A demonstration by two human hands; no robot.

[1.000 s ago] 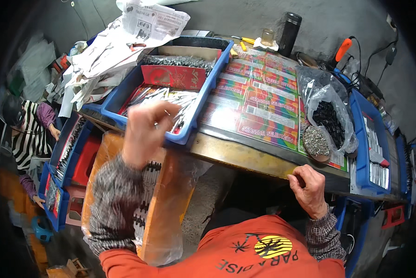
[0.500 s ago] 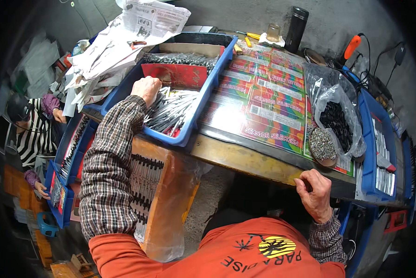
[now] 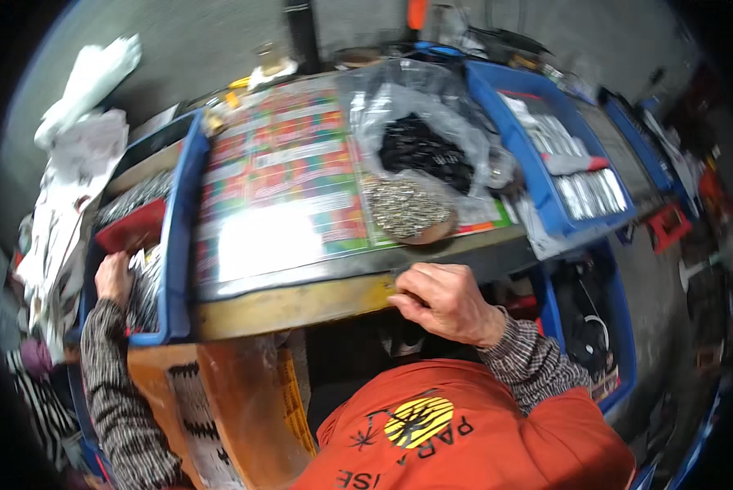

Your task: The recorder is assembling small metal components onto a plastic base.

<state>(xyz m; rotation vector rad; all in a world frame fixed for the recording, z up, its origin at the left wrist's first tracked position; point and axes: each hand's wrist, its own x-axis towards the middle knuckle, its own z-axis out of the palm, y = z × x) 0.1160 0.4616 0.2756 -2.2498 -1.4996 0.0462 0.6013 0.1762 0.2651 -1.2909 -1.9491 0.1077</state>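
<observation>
My left hand (image 3: 115, 279) reaches into the blue bin (image 3: 180, 237) at the left, beside a heap of thin silver pen-like rods (image 3: 146, 287). Its fingers are blurred and partly hidden, so what they hold does not show. At the front edge of the table my right hand (image 3: 444, 302) is closed, fingers curled and thumb against them. Anything inside it is too small or hidden to make out. Beyond the right hand lie a round dish of small metal parts (image 3: 407, 206) and a clear plastic bag of black parts (image 3: 425, 153).
Colourful printed sheets cover the tabletop (image 3: 277, 175). A second blue bin (image 3: 550, 147) with silver packs stands at the right. Crumpled paper (image 3: 72, 188) lies left of the first bin. Below the table edge are an orange box (image 3: 244, 400) and another blue bin (image 3: 620, 318).
The view has swung to the right, so the table and bins appear further left. My left hand stays in the bin by the rods. My right hand remains curled near the table edge.
</observation>
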